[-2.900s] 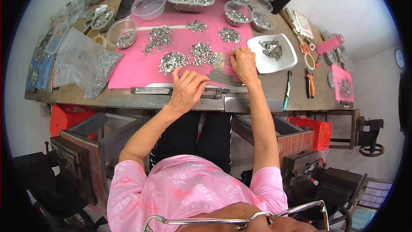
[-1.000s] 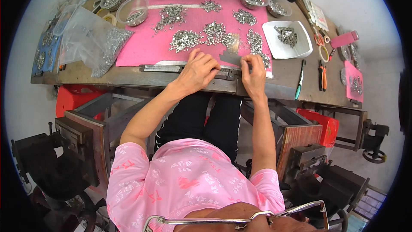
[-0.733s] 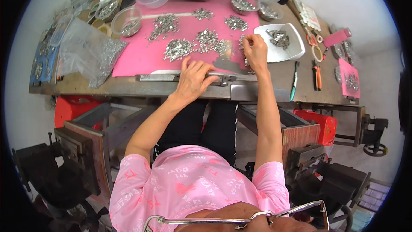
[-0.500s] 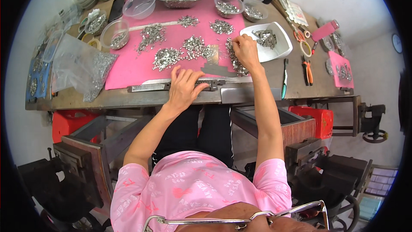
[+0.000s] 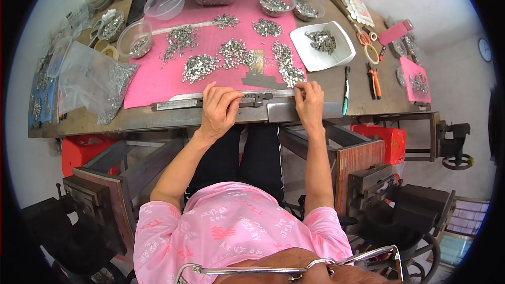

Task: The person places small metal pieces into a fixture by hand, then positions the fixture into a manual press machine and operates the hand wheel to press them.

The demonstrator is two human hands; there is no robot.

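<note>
Done part's unclear, plenty looks left: small silver metal pieces (image 5: pixel 200 67) heaped on the pink mat (image 5: pixel 152 81). Left hand (image 5: pixel 218 110) half-curled at the grey metal bar (image 5: pixel 258 99), right hand (image 5: pixel 309 102) pinched narrow; can't tell if holding anything.

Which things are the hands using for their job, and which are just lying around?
Seem part of the job:
left hand, at the metal bar
right hand, near a pile of metal pieces
pink mat, under the pile

Seem just lying about:
toothbrush
orange-handled pliers
</note>
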